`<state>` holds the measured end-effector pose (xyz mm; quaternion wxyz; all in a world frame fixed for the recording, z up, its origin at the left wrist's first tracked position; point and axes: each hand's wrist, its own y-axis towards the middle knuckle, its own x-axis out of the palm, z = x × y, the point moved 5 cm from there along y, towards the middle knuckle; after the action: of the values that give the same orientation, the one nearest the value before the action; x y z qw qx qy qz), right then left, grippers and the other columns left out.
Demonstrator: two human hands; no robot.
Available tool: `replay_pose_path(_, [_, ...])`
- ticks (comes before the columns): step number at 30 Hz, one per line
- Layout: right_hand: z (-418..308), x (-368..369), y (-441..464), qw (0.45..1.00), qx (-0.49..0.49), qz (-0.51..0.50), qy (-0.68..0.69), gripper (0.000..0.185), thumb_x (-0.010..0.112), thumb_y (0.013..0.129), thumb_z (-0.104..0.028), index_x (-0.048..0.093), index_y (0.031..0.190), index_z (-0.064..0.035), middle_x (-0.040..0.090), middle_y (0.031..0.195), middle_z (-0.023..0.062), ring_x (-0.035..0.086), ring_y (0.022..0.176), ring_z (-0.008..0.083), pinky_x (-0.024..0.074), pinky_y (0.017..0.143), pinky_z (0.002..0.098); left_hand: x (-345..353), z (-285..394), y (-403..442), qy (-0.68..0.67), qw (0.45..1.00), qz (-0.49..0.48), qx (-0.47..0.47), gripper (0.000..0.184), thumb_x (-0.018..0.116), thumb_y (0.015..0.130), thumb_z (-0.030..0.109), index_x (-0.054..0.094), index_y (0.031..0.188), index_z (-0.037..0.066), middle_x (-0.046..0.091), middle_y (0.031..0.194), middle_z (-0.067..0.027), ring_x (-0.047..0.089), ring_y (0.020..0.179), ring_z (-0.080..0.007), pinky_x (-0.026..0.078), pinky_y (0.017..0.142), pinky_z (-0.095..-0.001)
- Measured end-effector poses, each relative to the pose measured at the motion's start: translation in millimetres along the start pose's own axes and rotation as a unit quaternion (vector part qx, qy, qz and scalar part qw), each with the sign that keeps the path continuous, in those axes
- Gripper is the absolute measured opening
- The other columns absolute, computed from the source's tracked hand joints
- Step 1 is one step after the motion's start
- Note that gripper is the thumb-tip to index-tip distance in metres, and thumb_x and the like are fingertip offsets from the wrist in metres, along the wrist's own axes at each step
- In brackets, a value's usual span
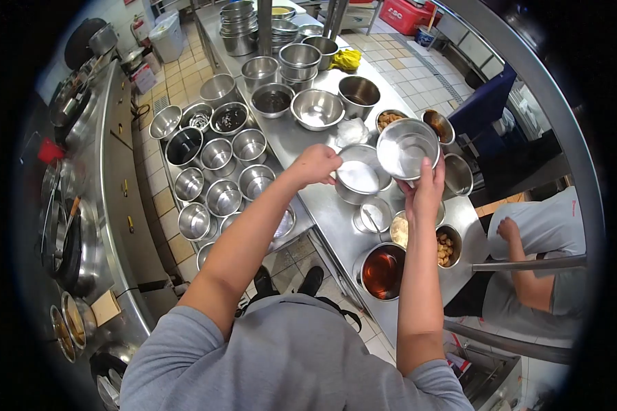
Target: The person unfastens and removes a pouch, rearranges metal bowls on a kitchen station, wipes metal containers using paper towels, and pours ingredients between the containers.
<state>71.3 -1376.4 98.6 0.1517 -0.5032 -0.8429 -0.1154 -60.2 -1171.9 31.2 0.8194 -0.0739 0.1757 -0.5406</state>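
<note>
My left hand [317, 166] is closed on the rim of a steel pot [358, 177] with white contents, low over the steel counter [308, 198]. In my right hand [426, 183] is an empty-looking steel bowl [408, 148], tilted so its inside shows. The bowl is just right of the pot and slightly above it. Behind the pot lies a crumpled white bundle [352, 132]. Nearer to me are a small container [373, 216] with a spoon, a pot of reddish-brown liquid [382, 272] and a pot of brown chunks [447, 248].
Several steel pots [218, 156] stand on a lower surface at the left. Bowls [317, 108] and stacked pots line the counter's far part, beside a yellow cloth [346, 59]. A co-worker [538, 240] is at the right, behind a metal rail [528, 264].
</note>
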Motion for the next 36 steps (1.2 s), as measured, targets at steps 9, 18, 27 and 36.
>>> replay_pose_path(9, [9.3, -27.3, 22.7, 0.841, -0.27, 0.079, -0.463, 0.073, 0.081, 0.08, -0.03, 0.052, 0.146, -0.0144, 0.054, 0.128, 0.022, 0.059, 0.111, 0.0368, 0.047, 0.098, 0.0385, -55.2, -114.5, 8.1, -0.127, 0.969, 0.184, -0.11, 0.021, 0.057, 0.092, 0.017, 0.067, 0.095, -0.001, 0.071, 0.09, -0.0101, 0.07, 0.069, -0.0176, 0.057, 0.061, -0.0285])
replay_pose_path(18, [61.9, -30.2, 31.4, 0.746, -0.319, -0.061, -0.581, 0.081, 0.088, 0.068, -0.027, 0.056, 0.142, -0.0263, 0.04, 0.141, 0.0292, 0.045, 0.129, 0.0472, 0.0424, 0.105, 0.0506, -35.6, -149.6, 34.5, -0.236, 0.935, 0.246, -0.093, 0.02, 0.058, 0.093, 0.021, 0.066, 0.096, 0.003, 0.067, 0.084, -0.0062, 0.065, 0.07, -0.0149, 0.056, 0.063, -0.0302])
replay_pose_path(27, [49.6, -48.5, 24.5, 0.775, -0.355, 0.032, -0.521, 0.084, 0.089, 0.066, -0.021, 0.055, 0.143, -0.0202, 0.04, 0.14, 0.0259, 0.046, 0.128, 0.0447, 0.0417, 0.106, 0.0493, -18.8, -155.1, 25.7, -0.251, 0.925, 0.262, -0.11, 0.016, 0.057, 0.093, 0.019, 0.061, 0.087, 0.005, 0.064, 0.079, -0.0046, 0.063, 0.068, -0.013, 0.052, 0.058, -0.0287])
replay_pose_path(36, [44.1, -40.9, 24.4, 0.751, -0.352, -0.057, -0.556, 0.08, 0.09, 0.065, -0.023, 0.059, 0.14, -0.0249, 0.039, 0.145, 0.0243, 0.045, 0.13, 0.0435, 0.0429, 0.106, 0.0486, -20.9, -157.3, 11.0, -0.182, 0.939, 0.265, -0.124, 0.011, 0.062, 0.089, 0.015, 0.061, 0.084, 0.006, 0.064, 0.075, -0.0048, 0.068, 0.065, -0.0153, 0.052, 0.053, -0.0283])
